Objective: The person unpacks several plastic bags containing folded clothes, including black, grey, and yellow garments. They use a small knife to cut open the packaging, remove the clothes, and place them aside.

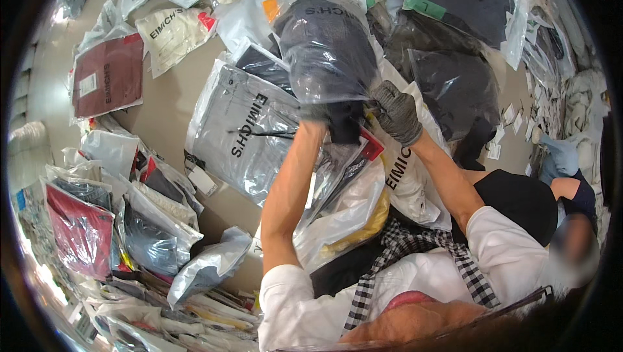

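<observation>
A clear plastic garment bag (331, 50) with a dark folded garment inside is in front of me, its open end toward me. My right hand (397, 115), in a grey knit glove, is closed on the bag's near right edge. My left hand (316, 113), also gloved, reaches in at the bag's opening. Its fingers are hidden by the plastic and the dark cloth. Black fabric (345, 121) hangs out between my hands. Below them lies a large clear bag (237, 131) with a grey garment, with a thin dark cord across it.
A bagged maroon garment (107, 79) and a bagged cream one (172, 35) lie on the floor at the left. Upright bagged garments (139, 216) crowd the lower left. Dark bagged garments (454, 86) spread at the right, near loose white tags (509, 121). Another person (574, 190) is at the far right.
</observation>
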`<state>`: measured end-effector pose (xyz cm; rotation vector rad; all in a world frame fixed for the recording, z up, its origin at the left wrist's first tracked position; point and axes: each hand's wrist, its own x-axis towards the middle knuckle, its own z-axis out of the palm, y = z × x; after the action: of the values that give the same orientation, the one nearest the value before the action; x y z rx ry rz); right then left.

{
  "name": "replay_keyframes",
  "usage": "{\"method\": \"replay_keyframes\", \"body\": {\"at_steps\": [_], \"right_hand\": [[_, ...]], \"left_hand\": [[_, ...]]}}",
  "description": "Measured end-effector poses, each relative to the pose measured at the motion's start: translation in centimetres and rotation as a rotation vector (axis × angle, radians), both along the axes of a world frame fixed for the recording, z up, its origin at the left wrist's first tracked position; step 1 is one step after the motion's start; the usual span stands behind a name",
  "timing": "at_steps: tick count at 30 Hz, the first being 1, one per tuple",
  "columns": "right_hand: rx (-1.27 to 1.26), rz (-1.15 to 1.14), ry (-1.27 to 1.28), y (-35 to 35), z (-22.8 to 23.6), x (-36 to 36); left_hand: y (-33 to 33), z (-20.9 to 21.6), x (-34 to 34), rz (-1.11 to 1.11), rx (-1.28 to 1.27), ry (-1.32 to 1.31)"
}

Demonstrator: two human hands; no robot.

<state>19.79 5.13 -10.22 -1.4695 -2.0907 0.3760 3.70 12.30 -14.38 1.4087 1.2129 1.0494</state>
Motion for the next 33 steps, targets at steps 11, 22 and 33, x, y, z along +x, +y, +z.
{"method": "replay_keyframes", "body": {"at_steps": [11, 22, 33], "right_hand": [[-0.279, 0.086, 0.271, 6.1, 7.7, -1.6], [-0.343, 0.330, 0.271, 11.3, 16.4, -2.8], [0.259, 0.394, -0.062, 9.5, 16.4, 1.0]], "left_hand": [[1.6, 9.3, -3.4, -0.149, 0.311, 0.547], [-0.7, 13.9, -3.5, 0.122, 0.781, 0.634], [0.7, 15.2, -2.2, 0.083, 0.455, 0.165]]}}
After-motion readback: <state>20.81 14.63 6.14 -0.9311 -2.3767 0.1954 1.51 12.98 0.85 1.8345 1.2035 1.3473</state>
